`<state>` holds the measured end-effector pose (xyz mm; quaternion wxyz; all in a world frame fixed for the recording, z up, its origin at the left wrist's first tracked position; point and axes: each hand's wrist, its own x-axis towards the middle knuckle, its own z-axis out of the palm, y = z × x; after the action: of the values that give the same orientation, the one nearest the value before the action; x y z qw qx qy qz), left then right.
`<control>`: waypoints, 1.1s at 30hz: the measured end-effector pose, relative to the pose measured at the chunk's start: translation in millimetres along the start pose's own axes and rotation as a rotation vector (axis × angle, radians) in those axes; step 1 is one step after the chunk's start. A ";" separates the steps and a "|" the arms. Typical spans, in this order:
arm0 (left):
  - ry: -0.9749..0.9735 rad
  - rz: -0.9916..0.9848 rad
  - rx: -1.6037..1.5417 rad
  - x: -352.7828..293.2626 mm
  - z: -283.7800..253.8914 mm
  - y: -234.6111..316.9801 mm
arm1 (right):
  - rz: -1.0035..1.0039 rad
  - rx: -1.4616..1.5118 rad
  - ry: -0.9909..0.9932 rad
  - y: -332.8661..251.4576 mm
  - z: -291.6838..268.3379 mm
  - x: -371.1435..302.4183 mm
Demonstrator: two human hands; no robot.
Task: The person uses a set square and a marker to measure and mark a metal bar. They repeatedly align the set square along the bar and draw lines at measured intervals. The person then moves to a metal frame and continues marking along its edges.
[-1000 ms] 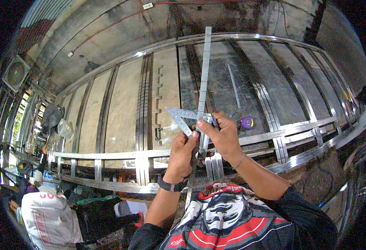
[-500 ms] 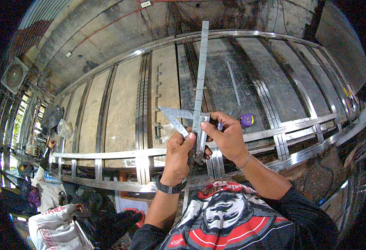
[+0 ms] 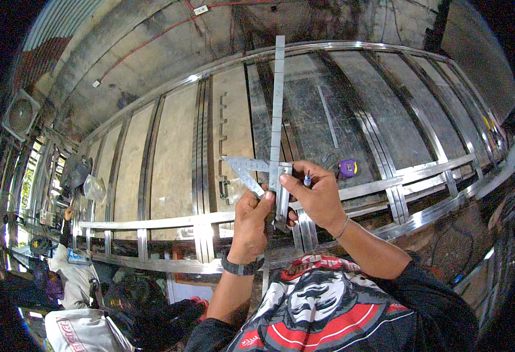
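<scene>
My left hand [image 3: 251, 226] grips the lower end of a long, flat steel strip [image 3: 277, 105] that stands up and away from me. A triangular metal square [image 3: 246, 170] lies across the strip just above my fingers. My right hand [image 3: 316, 196] presses its thumb on the square where it meets the strip and holds a blue-tipped marker [image 3: 307, 179] between its fingers. Both hands hover over a large frame of shiny steel bars [image 3: 202, 152] on a workbench.
A purple tape measure [image 3: 348, 168] lies on the bench just right of my right hand. A loose metal rod [image 3: 326, 117] rests farther back. At the lower left, white sacks [image 3: 81, 331] and a person [image 3: 70, 276] are below the bench. A concrete wall [image 3: 152, 47] stands behind.
The strip and square have stayed in my hands and shifted only slightly in the picture. The person at the lower left has moved.
</scene>
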<state>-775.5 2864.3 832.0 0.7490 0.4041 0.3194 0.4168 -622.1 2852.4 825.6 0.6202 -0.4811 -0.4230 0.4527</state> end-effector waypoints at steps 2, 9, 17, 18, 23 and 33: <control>0.010 -0.006 0.029 0.2 0.8 1.4 | -0.058 -0.050 0.008 7.3 -1.3 2.2; 0.024 -0.009 0.024 1.0 2.3 0.9 | 0.016 -0.056 -0.020 1.3 -3.0 2.2; 0.039 0.036 -0.010 0.0 3.5 -3.6 | -0.066 -0.085 -0.154 -5.6 -18.0 8.9; 0.042 0.041 -0.001 -0.9 3.9 -3.4 | -0.110 -0.064 -0.174 -7.3 -23.9 12.3; 0.037 0.053 0.061 -3.6 0.1 -6.6 | 0.003 0.076 -0.252 -3.3 -62.6 39.0; 0.028 0.036 0.081 -6.1 5.2 -9.4 | -0.135 -0.450 -0.385 -6.3 -63.4 48.0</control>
<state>-770.5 2854.1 827.1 0.7198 0.4340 0.3394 0.4224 -549.1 2884.6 824.7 0.4352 -0.4826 -0.6536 0.3880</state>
